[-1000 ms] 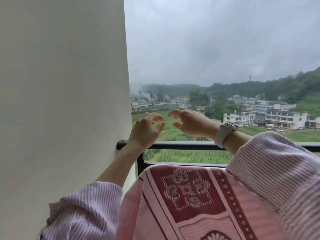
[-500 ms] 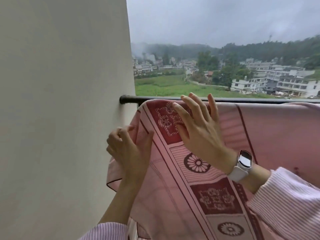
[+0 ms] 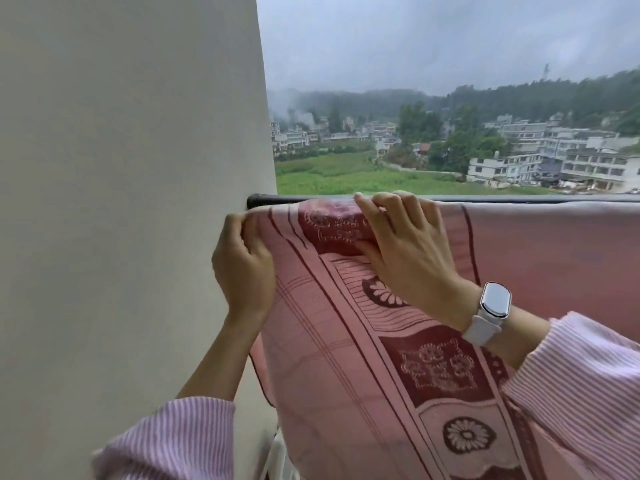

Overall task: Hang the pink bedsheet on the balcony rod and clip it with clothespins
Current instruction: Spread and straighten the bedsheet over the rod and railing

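Note:
The pink bedsheet, with dark red flower borders, hangs over the black balcony rod and runs off to the right. My left hand pinches the sheet's left edge just below the rod, close to the wall. My right hand, with a white watch on its wrist, lies on the sheet at the rod, fingers curled over the top fold. No clothespins are in view.
A pale wall fills the left half, and the rod ends against it. Beyond the rod lie green fields and white buildings far below. A white frame shows under the sheet at the bottom.
Both hands came down from above the bare rod onto the sheet. The sheet now lies over the rod, with the left hand pinching its edge and the right fingers over the top.

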The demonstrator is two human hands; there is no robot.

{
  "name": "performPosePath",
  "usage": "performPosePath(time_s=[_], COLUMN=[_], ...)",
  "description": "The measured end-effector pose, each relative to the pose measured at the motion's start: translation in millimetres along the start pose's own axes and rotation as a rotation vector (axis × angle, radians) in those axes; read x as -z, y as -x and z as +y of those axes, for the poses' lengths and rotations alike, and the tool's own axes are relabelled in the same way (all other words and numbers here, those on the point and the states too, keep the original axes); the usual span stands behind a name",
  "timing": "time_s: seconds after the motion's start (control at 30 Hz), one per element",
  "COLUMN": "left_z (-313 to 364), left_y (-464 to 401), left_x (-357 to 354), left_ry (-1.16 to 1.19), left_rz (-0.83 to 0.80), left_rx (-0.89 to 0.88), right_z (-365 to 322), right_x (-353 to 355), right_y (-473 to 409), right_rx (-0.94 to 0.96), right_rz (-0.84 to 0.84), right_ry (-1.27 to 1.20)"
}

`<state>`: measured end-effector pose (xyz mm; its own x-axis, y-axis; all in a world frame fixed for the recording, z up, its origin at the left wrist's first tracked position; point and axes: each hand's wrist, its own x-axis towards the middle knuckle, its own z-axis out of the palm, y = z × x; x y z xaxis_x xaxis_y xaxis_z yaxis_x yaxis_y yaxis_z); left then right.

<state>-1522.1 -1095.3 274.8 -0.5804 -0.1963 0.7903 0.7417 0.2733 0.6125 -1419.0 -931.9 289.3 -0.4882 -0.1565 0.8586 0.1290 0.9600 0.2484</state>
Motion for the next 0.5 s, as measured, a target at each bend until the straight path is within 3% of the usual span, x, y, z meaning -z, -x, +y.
performPosePath(time_s=[0.1,0.27,0.4,0.5], left_z=[18.0,37.5,57.6,67.8], left_y=[-41.3,-106.5,-161.6,-190.5], left_x=[-14.0,-42.6,-76.4,-108.4], left_ry=[-0.034,-0.141,-0.218,-0.343], left_rz=[0.023,0.005,0.017,-0.013], left_rx=[-0.114,-0.277,-0.437,-0.455], right_z=[9.7,41.4,78.2,105.0], right_x=[10.1,25.4,32.9,24.3], right_y=[-22.0,-92.1,-159.6,-188.6], right_rx=[-0.012,-0.266,-0.307,-0.319], right_rz=[0.007,-0.021,0.021,-0.021], right_ry=[-0.026,-0.245,-0.25,-0.164])
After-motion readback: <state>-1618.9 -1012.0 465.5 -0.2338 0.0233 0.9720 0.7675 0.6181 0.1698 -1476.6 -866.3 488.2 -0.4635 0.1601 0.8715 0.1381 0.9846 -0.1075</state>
